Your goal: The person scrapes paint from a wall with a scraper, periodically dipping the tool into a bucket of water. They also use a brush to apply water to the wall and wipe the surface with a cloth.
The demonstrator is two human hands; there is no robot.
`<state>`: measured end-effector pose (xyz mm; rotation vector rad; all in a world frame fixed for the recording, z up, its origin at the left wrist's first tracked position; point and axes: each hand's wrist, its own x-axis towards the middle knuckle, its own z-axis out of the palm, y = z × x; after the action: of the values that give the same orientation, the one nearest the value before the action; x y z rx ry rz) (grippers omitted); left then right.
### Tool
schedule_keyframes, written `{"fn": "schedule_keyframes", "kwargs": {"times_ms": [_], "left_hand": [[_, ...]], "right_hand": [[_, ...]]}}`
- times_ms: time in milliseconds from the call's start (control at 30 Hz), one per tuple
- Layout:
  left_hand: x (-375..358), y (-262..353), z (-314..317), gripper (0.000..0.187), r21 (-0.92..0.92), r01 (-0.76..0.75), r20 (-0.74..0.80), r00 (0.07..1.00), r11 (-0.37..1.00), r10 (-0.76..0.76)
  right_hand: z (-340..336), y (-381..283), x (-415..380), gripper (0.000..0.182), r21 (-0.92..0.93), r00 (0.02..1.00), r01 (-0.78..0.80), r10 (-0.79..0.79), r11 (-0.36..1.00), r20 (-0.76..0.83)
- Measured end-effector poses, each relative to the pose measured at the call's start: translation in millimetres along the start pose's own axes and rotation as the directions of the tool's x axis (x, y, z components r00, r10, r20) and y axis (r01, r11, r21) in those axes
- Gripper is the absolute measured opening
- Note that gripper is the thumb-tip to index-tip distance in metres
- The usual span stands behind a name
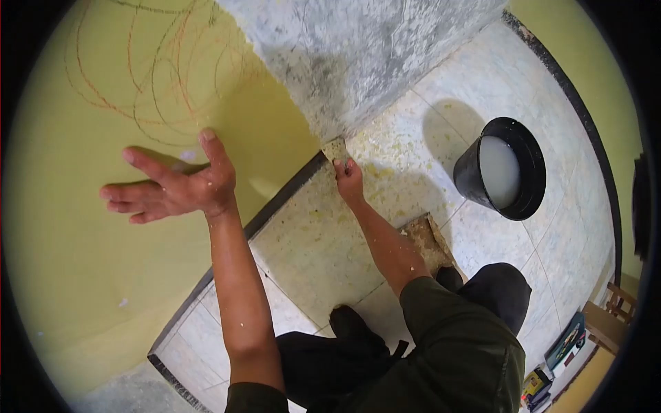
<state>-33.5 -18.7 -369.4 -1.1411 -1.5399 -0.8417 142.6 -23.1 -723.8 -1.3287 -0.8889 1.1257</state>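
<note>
My right hand [350, 184] is closed around a paint scraper [334, 149], its flat blade speckled with bits of paint. The blade sits at the foot of the wall, where the yellow-green painted wall [275, 131] meets the bare grey patch [344, 69] and the dark skirting [284, 195]. With fingers spread, my left hand [180, 184] is held up by the painted wall, below crayon scribbles [162, 76], and holds nothing. Yellowish paint flakes [389, 175] lie scattered on the tiles around the scraper, and small crumbs stick to both forearms.
A black bucket [467, 173] of cloudy whitish water stands on the tiled floor to the right. Beside my right forearm lies a worn brown sheet [428, 241], close to my shoe. Boxes and small items [537, 385] sit near wooden furniture [606, 323] at lower right.
</note>
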Motion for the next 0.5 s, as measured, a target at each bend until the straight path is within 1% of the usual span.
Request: {"fn": "schedule_keyframes", "kwargs": {"times_ms": [33, 100, 133, 167, 200, 233, 267, 300, 333, 367, 400, 433, 467, 500], "left_hand": [[-1, 0, 2, 0.101, -0.001, -0.004, -0.001, 1.0, 1.0, 0.004], [-3, 3, 2, 0.103, -0.003, -0.012, -0.019, 1.0, 1.0, 0.012], [-18, 11, 4, 0.099, -0.015, -0.045, 0.082, 0.996, 0.999, 0.046], [-36, 20, 7, 0.095, -0.032, -0.075, 0.18, 0.981, 0.997, 0.079], [-64, 28, 11, 0.091, -0.065, -0.138, 0.275, 0.95, 0.988, 0.151], [-88, 31, 16, 0.088, -0.1, -0.197, 0.369, 0.903, 0.975, 0.22], [-97, 30, 23, 0.088, -0.096, -0.192, 0.367, 0.905, 0.977, 0.214], [-109, 29, 26, 0.083, -0.109, -0.201, 0.366, 0.903, 0.974, 0.227], [-121, 31, 23, 0.079, -0.126, -0.204, 0.374, 0.897, 0.971, 0.237], [-131, 32, 16, 0.079, -0.123, -0.193, 0.41, 0.884, 0.973, 0.227], [-132, 33, 19, 0.085, -0.12, -0.188, 0.436, 0.872, 0.975, 0.222], [-127, 37, 25, 0.091, -0.11, -0.177, 0.444, 0.871, 0.978, 0.208], [-130, 44, 24, 0.09, -0.153, -0.112, 0.424, 0.89, 0.982, 0.168], [-135, 54, 18, 0.09, -0.135, -0.103, 0.412, 0.899, 0.986, 0.15]], "right_hand": [[-2, -5, -5, 0.036, -0.004, 1.0, -0.007, 0.007, 1.0, 0.004], [3, -23, -6, 0.034, 0.207, 0.989, -0.097, 0.07, 0.974, 0.133], [8, -25, -7, 0.034, 0.214, 0.989, -0.09, 0.062, 0.973, 0.134], [11, -25, -8, 0.033, 0.267, 0.99, -0.106, 0.075, 0.958, 0.123], [15, -28, -2, 0.032, 0.321, 0.99, -0.115, 0.083, 0.94, 0.113], [21, -38, 5, 0.032, 0.327, 0.991, -0.105, 0.071, 0.939, 0.115], [26, -54, 9, 0.032, 0.268, 0.994, -0.09, 0.069, 0.959, 0.089], [25, -65, 8, 0.032, 0.197, 0.995, -0.087, 0.076, 0.976, 0.065], [18, -76, 11, 0.032, 0.173, 0.994, -0.102, 0.091, 0.98, 0.068], [13, -85, 11, 0.033, 0.154, 0.989, -0.124, 0.11, 0.98, 0.099], [13, -92, 10, 0.033, 0.144, 0.984, -0.13, 0.109, 0.981, 0.141], [7, -71, 11, 0.033, 0.131, 0.981, -0.122, 0.1, 0.984, 0.163], [-4, -28, 12, 0.033, 0.042, 0.986, -0.101, 0.094, 0.994, 0.136], [-7, -8, 17, 0.033, -0.039, 0.991, -0.074, 0.078, 0.996, 0.108]]}}
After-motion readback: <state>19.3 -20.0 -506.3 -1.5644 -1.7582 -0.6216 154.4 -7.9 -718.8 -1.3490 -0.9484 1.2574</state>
